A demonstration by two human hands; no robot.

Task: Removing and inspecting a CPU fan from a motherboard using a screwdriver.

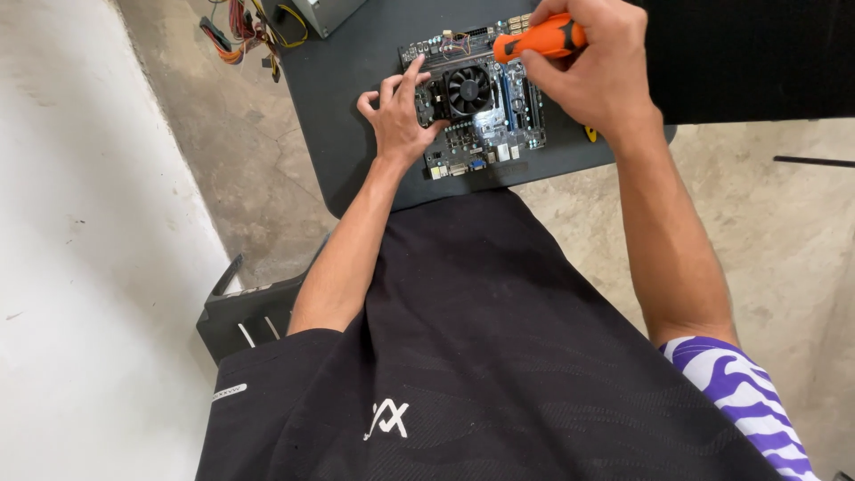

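A dark green rectangular computer motherboard (476,102) lies flat on the dark grey surface (356,107), just in front of the person's lap. The left hand (398,116) rests on the board's left edge with fingers spread and loosely curled, touching the side of the square black cooling fan (468,89); it holds nothing, and it seems placed there to keep the board from sliding. The right hand (592,67) is closed around the orange-handled screwdriver (540,39), held nearly level over the board's upper right, the handle pointing towards the fan. Its shaft and tip are hard to make out against the components, so where it touches cannot be told. A bundle of coloured cables (245,31) lies beyond the surface at upper left, cut off by the frame. A small yellow object (590,134) peeks from under the right wrist, mostly hidden.
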